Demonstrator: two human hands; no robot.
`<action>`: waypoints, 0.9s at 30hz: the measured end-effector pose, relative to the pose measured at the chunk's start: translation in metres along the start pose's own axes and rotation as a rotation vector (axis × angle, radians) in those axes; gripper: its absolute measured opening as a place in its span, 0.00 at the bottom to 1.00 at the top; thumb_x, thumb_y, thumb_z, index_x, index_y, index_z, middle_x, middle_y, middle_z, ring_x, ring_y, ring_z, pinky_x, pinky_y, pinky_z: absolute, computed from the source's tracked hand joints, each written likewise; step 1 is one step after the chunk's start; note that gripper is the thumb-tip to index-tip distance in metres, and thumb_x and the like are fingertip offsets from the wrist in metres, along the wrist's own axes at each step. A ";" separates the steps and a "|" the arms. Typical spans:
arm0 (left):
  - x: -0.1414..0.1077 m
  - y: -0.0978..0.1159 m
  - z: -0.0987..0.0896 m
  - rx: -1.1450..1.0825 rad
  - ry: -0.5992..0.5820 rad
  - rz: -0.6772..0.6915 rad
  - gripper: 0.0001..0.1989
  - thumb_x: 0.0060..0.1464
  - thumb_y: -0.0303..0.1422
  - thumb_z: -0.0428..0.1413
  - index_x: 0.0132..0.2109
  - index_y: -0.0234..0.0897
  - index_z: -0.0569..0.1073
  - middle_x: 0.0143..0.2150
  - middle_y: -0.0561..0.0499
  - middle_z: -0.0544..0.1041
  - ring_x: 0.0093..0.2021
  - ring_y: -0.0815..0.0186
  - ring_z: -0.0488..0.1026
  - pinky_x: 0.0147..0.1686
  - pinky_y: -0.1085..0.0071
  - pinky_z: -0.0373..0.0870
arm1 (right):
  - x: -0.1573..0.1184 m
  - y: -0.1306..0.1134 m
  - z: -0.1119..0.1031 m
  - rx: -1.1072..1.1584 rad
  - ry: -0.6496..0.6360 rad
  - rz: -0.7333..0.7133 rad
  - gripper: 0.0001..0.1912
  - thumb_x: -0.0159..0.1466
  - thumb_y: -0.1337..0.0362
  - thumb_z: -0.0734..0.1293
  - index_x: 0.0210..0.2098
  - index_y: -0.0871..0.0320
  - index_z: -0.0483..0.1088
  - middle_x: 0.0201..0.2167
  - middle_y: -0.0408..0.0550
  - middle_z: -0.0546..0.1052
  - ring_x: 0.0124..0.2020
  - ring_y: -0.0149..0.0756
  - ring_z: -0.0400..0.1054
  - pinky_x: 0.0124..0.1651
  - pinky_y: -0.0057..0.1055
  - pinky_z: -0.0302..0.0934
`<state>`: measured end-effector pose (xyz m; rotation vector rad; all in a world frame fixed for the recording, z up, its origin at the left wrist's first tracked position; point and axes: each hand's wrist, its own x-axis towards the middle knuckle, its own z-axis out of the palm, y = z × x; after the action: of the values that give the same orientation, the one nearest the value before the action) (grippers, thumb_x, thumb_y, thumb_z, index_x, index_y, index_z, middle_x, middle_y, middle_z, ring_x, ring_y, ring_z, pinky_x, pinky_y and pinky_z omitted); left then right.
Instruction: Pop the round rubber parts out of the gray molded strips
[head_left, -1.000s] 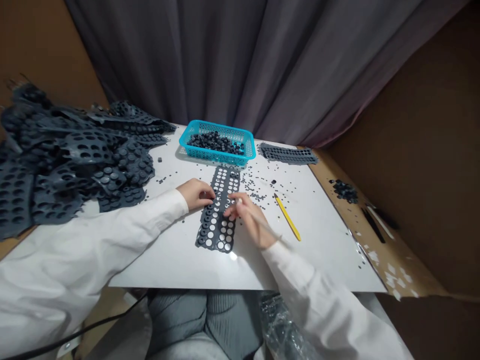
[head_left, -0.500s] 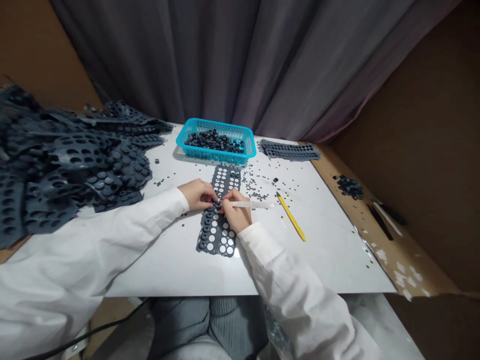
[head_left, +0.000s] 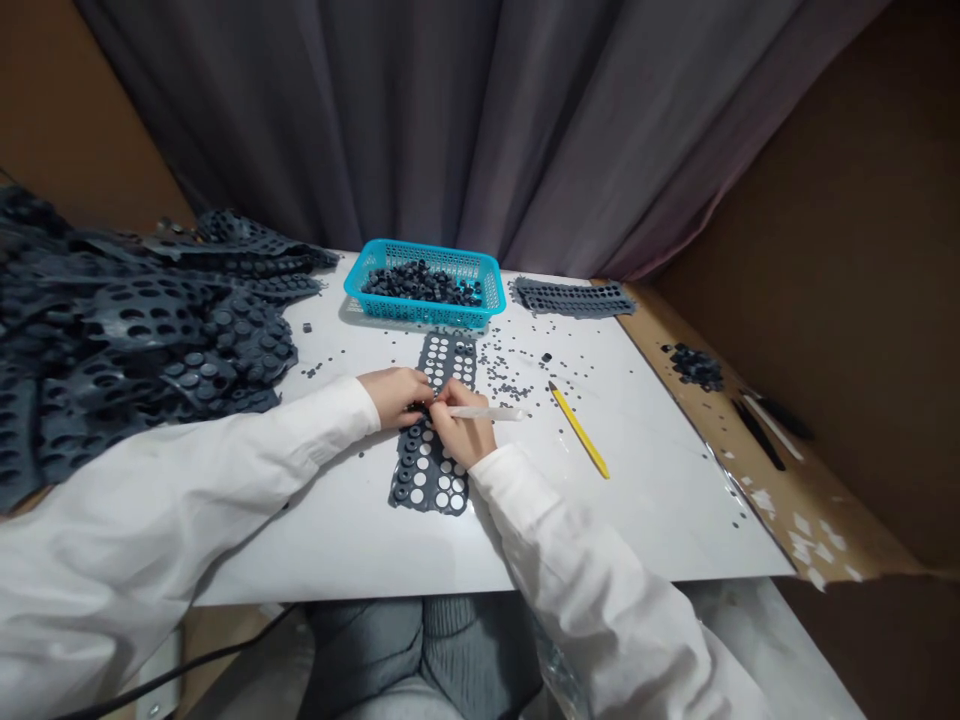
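Note:
A dark grey rubber sheet lies lengthwise on the white tabletop, its rows of holes showing white in places and filled with round rubber pieces along the left edge. From the left, my left hand rests at the sheet's middle with fingers pinched; whatever sits between the fingertips is too small to make out. My right hand is closed round a slim white pen-like tool, which points rightward out of the grip. Its working tip is hidden between the two hands, which nearly touch.
A blue basket of small black rubber pieces stands behind the sheet. Perforated rubber sheets are heaped at left. Another strip lies at back right. A yellow pen-like tool, scattered dark bits and a black pile are to the right.
The view has shifted slightly. My right hand has moved a little left, closer to my left hand, with the white tool still in its grip.

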<state>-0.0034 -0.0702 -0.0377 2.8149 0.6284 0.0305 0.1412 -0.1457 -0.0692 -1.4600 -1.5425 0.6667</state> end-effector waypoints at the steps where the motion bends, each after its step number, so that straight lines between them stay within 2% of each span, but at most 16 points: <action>1: 0.000 0.002 0.000 -0.002 -0.003 -0.003 0.06 0.46 0.27 0.55 0.34 0.34 0.75 0.32 0.47 0.72 0.33 0.64 0.71 0.35 0.73 0.65 | 0.000 0.000 0.000 -0.004 -0.001 -0.002 0.06 0.53 0.66 0.58 0.21 0.54 0.55 0.15 0.37 0.64 0.20 0.31 0.58 0.27 0.26 0.53; 6: 0.005 0.004 0.000 -0.021 -0.006 -0.019 0.05 0.44 0.25 0.54 0.32 0.33 0.74 0.31 0.47 0.72 0.32 0.63 0.71 0.33 0.72 0.65 | 0.001 -0.001 0.000 -0.039 0.015 -0.016 0.07 0.53 0.67 0.58 0.20 0.54 0.54 0.15 0.37 0.61 0.20 0.31 0.56 0.26 0.26 0.50; 11: 0.007 0.004 -0.001 0.006 -0.057 0.006 0.09 0.45 0.24 0.52 0.35 0.34 0.74 0.32 0.47 0.74 0.32 0.63 0.71 0.33 0.72 0.64 | 0.001 0.001 0.002 -0.064 0.028 -0.018 0.08 0.53 0.67 0.58 0.20 0.54 0.54 0.15 0.36 0.60 0.19 0.30 0.55 0.26 0.26 0.49; 16: 0.012 -0.006 0.009 -0.033 -0.037 -0.026 0.08 0.45 0.24 0.52 0.33 0.35 0.74 0.30 0.48 0.74 0.29 0.65 0.69 0.31 0.73 0.62 | 0.000 0.002 0.002 -0.091 0.029 -0.033 0.07 0.52 0.67 0.58 0.20 0.54 0.54 0.15 0.36 0.61 0.19 0.30 0.55 0.25 0.26 0.48; 22: 0.008 -0.022 0.014 -0.231 0.078 0.084 0.05 0.49 0.27 0.51 0.29 0.34 0.72 0.29 0.48 0.74 0.30 0.67 0.69 0.33 0.75 0.63 | -0.001 0.000 0.000 -0.122 0.024 -0.051 0.06 0.52 0.67 0.58 0.20 0.54 0.55 0.15 0.36 0.60 0.19 0.30 0.55 0.26 0.26 0.49; 24: 0.001 -0.026 0.012 -0.286 0.144 0.034 0.07 0.51 0.30 0.51 0.31 0.34 0.73 0.29 0.49 0.74 0.30 0.68 0.69 0.33 0.75 0.63 | -0.001 0.000 0.000 -0.126 0.025 -0.037 0.06 0.52 0.67 0.58 0.20 0.54 0.55 0.15 0.36 0.60 0.19 0.30 0.55 0.26 0.26 0.48; 27: -0.012 -0.033 0.008 -0.482 0.277 -0.141 0.09 0.50 0.36 0.53 0.32 0.34 0.72 0.27 0.51 0.74 0.27 0.70 0.68 0.30 0.75 0.64 | -0.001 0.000 0.001 -0.125 0.027 -0.018 0.06 0.51 0.67 0.58 0.19 0.54 0.55 0.15 0.36 0.60 0.19 0.30 0.55 0.25 0.26 0.48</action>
<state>-0.0274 -0.0480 -0.0530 2.3112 0.7598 0.4851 0.1408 -0.1465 -0.0700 -1.5388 -1.5992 0.5464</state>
